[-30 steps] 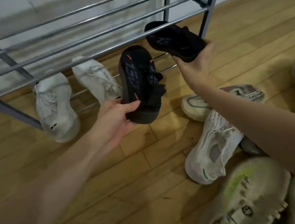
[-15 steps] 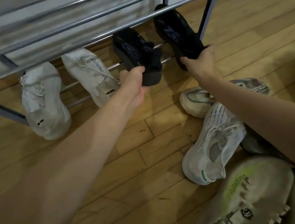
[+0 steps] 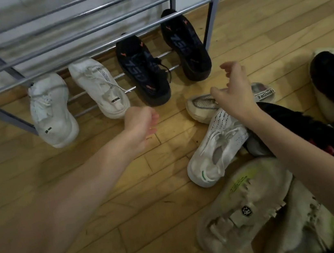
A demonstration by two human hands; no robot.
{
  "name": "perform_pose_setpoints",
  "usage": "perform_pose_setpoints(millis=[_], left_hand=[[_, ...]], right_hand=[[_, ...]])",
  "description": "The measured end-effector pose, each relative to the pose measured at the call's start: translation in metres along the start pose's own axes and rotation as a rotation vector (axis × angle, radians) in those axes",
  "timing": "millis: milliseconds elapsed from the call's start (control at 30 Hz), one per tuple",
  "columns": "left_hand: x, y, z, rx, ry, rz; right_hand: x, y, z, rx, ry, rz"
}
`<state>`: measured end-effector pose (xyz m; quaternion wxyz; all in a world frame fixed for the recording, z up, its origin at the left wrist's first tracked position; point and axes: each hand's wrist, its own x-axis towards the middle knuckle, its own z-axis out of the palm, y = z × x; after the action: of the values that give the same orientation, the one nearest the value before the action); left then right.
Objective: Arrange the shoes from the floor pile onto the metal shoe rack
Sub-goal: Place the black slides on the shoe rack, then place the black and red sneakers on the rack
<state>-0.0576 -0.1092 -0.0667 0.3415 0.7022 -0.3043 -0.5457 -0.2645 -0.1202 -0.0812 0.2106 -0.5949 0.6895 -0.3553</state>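
1. Shoes in the floor pile [image 3: 214,151] lie nearest, at right
2. Left hand [image 3: 140,125] and right hand [image 3: 236,88] hover released above bare floor [image 3: 107,199]
3. Black pair [image 3: 145,69] and white pair [image 3: 52,108] sit on the shoe rack [image 3: 92,32] bottom rails, heels overhanging

A single wide-angle view, taken from a camera worn on the person's head. It looks forward and steeply down at a wooden floor [image 3: 114,215]. Both bare forearms enter from the bottom edge and reach away from the lens, so the left hand [image 3: 140,125] and right hand [image 3: 235,90] sit near the middle of the picture. The metal shoe rack [image 3: 92,32] fills the top, seen from above and in front, its bars bowed by the lens. A pile of shoes [image 3: 246,209] lies closest, at the lower right, partly cut off by the frame edge.
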Motion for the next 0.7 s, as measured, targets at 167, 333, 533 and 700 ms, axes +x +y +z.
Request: perform_pose_setpoints(millis=[167,333,533,700], left_hand=[[-0.023,0.000,0.008,0.062,-0.011,0.009],[-0.043,0.017,0.015,0.211,-0.083,0.097],[-0.039,0.017,0.024,0.490,-0.181,0.227],[-0.036,0.034,0.046,0.689,-0.358,0.289]], right_hand=[[-0.019,0.010,-0.034,-0.016,0.025,0.053],[-0.041,0.009,-0.054,0.051,0.048,0.109],[-0.069,0.015,-0.060,-0.020,0.038,0.023],[-0.103,0.029,-0.063,-0.233,-0.140,-0.053]])
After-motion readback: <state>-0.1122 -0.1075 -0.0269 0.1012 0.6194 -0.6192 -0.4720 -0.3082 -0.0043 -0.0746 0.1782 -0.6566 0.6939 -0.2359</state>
